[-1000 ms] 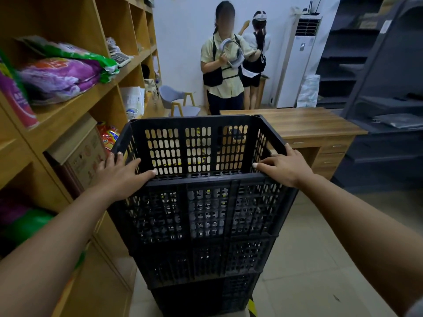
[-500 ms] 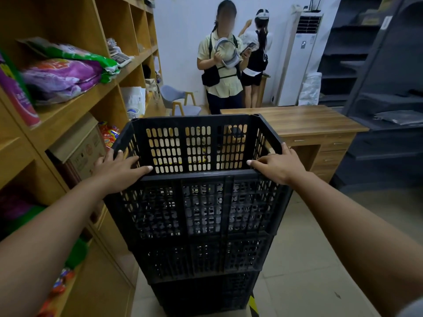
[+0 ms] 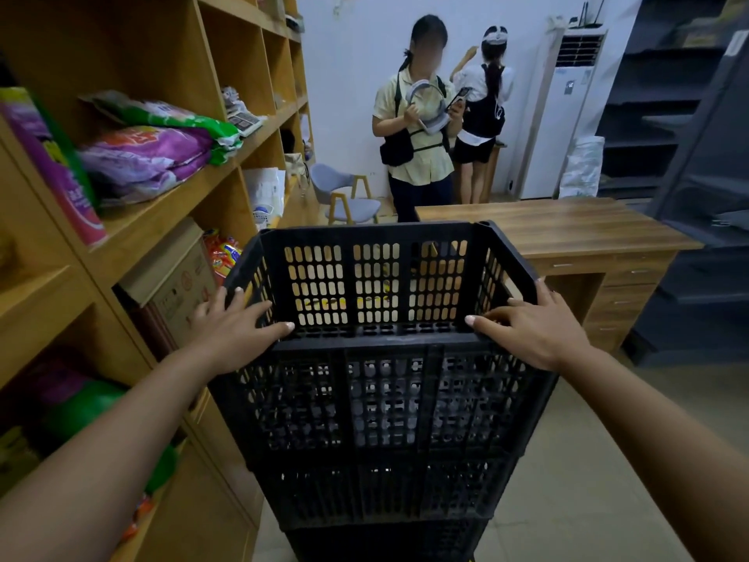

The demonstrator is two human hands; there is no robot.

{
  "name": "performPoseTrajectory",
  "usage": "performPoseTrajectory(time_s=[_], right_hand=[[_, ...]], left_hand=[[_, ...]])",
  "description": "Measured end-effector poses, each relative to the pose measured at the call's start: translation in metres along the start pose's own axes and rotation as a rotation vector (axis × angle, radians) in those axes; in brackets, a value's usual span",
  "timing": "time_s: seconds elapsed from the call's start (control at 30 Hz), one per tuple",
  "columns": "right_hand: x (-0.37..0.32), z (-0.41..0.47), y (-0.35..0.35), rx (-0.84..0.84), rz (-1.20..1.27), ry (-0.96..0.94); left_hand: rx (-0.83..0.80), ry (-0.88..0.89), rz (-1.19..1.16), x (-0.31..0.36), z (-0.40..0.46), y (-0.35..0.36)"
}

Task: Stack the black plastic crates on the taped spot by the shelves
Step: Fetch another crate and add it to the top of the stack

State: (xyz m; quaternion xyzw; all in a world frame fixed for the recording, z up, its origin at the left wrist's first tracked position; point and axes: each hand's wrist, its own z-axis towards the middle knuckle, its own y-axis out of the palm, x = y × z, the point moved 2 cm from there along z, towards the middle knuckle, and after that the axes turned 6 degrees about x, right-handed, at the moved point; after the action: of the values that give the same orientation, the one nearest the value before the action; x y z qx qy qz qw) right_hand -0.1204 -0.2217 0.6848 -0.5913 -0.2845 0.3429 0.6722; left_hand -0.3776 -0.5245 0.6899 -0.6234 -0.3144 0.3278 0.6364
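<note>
A stack of black slotted plastic crates stands on the floor right in front of me, beside the wooden shelves [image 3: 170,221]. The top crate [image 3: 381,399] is open and empty, with further crates [image 3: 381,496] under it. My left hand [image 3: 233,330] lies on the top crate's near-left corner, fingers spread over the rim. My right hand [image 3: 535,326] holds the near-right corner the same way. A bit of yellow-black floor tape shows through the crate's far slots; the tape under the stack is hidden.
The shelves on the left hold purple and green bags [image 3: 150,152], a cardboard box [image 3: 178,285] and snack packs. A wooden desk [image 3: 567,233] stands behind the stack on the right. Two people [image 3: 421,127] stand at the back wall, near a chair [image 3: 344,196]. Dark shelving [image 3: 689,156] lines the right.
The top crate has settled slightly lower onto the stack and both hands have shifted a little along its near rim. The person in the yellow shirt has moved the headband in their hands.
</note>
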Motion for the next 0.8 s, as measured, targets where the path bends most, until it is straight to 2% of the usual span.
performPoseTrajectory(time_s=[0.27, 0.5, 0.67, 0.8], right_hand=[[-0.001, -0.005, -0.001, -0.027, -0.010, -0.016], [-0.001, -0.004, -0.004, -0.025, 0.014, 0.008], [0.001, -0.004, -0.007, -0.064, 0.049, -0.007], [0.011, -0.012, -0.005, 0.020, 0.024, -0.015]], left_hand=[[-0.031, 0.024, 0.052, -0.003, -0.004, 0.000], [-0.012, 0.015, 0.008, -0.003, -0.001, 0.004], [0.001, -0.037, 0.075, 0.000, -0.007, -0.007], [0.025, -0.055, 0.057, 0.001, -0.020, -0.003]])
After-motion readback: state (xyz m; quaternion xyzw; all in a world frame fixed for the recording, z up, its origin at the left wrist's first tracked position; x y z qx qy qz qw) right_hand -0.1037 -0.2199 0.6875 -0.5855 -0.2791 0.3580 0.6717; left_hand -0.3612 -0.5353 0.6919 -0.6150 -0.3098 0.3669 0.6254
